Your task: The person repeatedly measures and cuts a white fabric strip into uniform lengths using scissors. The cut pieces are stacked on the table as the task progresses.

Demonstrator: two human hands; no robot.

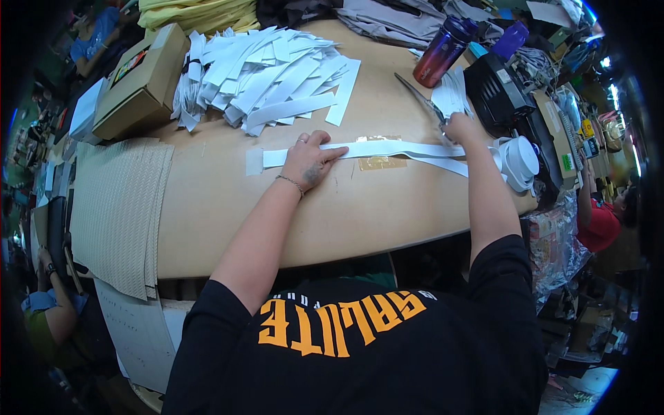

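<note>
A white elastic band (380, 148) runs across the table from a piece of clear tape on the left to a white roll (520, 160) on the right. My left hand (310, 160) presses down on the band near its left end, index finger stretched along it. My right hand (460, 130) grips a pair of scissors (423, 98) above the band, blades pointing away to the upper left. The fingers in the scissor handles are partly hidden. Beyond my left hand lies a heap of cut white strips (277, 76). Brown tape (382, 163) is stuck to the table beneath the band.
Cardboard boxes (142, 83) and beige textured sheets (121, 214) occupy the left. A red-purple bottle (445, 52), more white strips (451, 93) and a black machine (499, 93) stand at the far right. Folded cloth lines the back. Other people work at both sides.
</note>
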